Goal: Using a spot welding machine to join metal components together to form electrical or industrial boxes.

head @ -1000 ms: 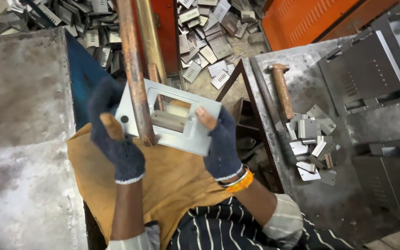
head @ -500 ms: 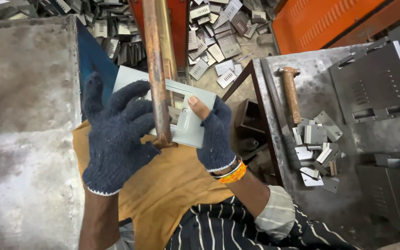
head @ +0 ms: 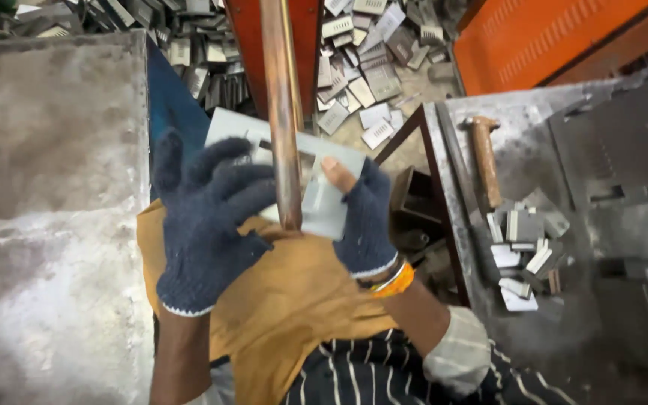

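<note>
Gripped at its right edge by the right hand (head: 365, 225), a pale metal plate (head: 324, 196) with a rectangular cut-out sits pinched between the bare thumb on its face and the gloved fingers closed behind it. Left hand (head: 204, 225), in a dark blue knitted glove, is spread with fingers apart across the left part of the plate; whether it presses on the plate or only hovers in front of it cannot be told. Directly in front of the plate, a rusty vertical rod (head: 283, 112) crosses its middle from the top of the view down to the ochre apron (head: 279, 300) below the plate. An orange bangle (head: 397, 279) circles the right wrist, just below the plate's lower right corner. Left of the plate lies a rough grey slab (head: 54, 187). Right of the plate stands a grey metal bench (head: 519, 112) bearing a wooden-handled hammer (head: 483, 159) and a small heap of light metal offcuts (head: 523, 255). Above the plate, scattered slotted metal pieces (head: 361, 82) cover the floor.
</note>
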